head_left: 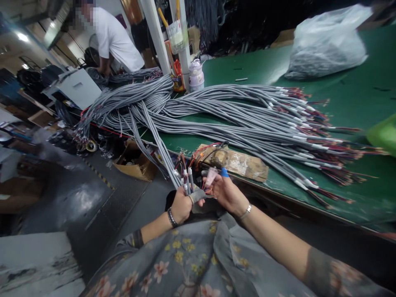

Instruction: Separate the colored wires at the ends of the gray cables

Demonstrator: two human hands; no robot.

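Our left fingers are curled tight into a fist around a small bunch of grey cable ends, which stand up out of the left hand with their stripped red and dark wires fanned above the knuckles. Our right fingers lie half bent just beside that bunch, tips turned toward it; one wears a blue finger cot and its neighbour a pale, blurred cover. Whether the right hand pinches a wire or only touches the bunch we cannot tell, as motion blur smears the tips. Both hands hover in front of our floral-print garment, below the edge of the green table. A dark band circles our left wrist, and a thin bracelet our right.

From the fist the held cables run up and away to the table edge and join a large heap of grey cables, whose far ends with coloured wires spread to the right. A worn cardboard piece lies on the table edge just beyond our hands. Further off on the table lies a filled plastic bag, and a pale flask stands beside a white post. On the floor on the left sits an open cardboard box. A person in a white shirt bends at the far end.
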